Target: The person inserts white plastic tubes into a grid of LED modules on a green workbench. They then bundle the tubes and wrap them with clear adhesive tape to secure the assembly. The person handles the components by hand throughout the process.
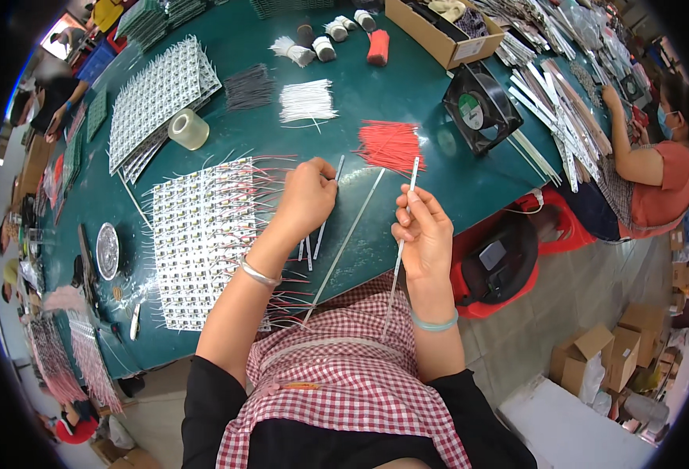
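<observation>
My right hand [424,234] grips a long thin white strip [404,227] that runs from above my fingers down toward my checked apron. My left hand [307,195] rests on the green table [407,86], fingers closed on the end of another thin white strip [329,205]. A third long strip [350,238] lies slanted between my hands. Just left of my left hand lies a sheet of small white LED boards [204,234] with red wires sticking out of its right edge. A bundle of short red wires [391,144] lies beyond my hands.
A tape roll [188,129], white wires [307,100], dark wires [249,86], more LED sheets [157,98], a black fan [481,108] and a cardboard box [442,31] lie on the table. A red stool [497,262] stands right. Another person [657,172] sits at the far right.
</observation>
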`<action>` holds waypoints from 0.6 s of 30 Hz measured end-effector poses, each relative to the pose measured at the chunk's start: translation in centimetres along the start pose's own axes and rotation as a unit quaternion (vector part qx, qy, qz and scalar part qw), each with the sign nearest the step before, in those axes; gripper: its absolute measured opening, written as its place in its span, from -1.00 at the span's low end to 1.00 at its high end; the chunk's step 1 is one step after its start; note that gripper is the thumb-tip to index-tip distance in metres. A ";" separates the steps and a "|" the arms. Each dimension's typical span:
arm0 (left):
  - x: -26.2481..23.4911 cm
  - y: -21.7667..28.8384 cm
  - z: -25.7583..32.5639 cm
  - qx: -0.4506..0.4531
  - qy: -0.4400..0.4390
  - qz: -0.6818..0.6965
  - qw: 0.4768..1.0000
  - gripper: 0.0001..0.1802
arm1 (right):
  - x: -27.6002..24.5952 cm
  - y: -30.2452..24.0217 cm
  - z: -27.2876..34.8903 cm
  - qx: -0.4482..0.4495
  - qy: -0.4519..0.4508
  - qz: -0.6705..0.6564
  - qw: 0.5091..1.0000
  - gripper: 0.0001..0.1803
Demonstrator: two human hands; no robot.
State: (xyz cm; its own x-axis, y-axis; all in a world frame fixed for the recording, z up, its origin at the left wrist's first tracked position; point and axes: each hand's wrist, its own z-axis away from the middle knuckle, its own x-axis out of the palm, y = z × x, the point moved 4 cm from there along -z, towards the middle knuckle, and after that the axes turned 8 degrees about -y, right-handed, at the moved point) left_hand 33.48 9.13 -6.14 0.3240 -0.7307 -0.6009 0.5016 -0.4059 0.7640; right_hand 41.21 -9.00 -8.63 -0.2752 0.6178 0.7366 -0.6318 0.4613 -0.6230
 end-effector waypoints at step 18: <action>1.9 4.3 3.8 -0.033 -0.082 0.400 0.912 -0.90 | 3.6 1.2 0.8 0.014 -0.009 0.076 0.997 -0.84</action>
State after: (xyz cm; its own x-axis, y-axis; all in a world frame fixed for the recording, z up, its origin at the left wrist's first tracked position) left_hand 33.25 3.89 -3.13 0.4854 -0.8533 0.1906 0.2069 0.3239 0.9232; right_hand 38.87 -6.70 -6.55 -0.3822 0.6670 0.6395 -0.6012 0.3461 -0.7203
